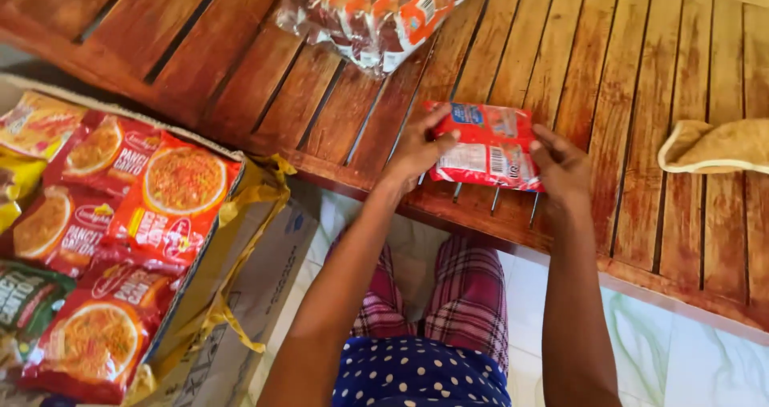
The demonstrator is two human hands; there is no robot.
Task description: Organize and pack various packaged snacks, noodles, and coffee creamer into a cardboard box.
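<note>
Both my hands hold a small red noodle packet just above the near edge of a slatted wooden table. My left hand grips the packet's left end, thumb on top. My right hand grips its right end. The packet shows its back side, with a barcode panel facing up.
An open cardboard box at the left holds several red, orange and yellow noodle packets. A large clear bag of packets lies at the table's far side. A tan cloth rests at the right. Pale tiled floor lies below.
</note>
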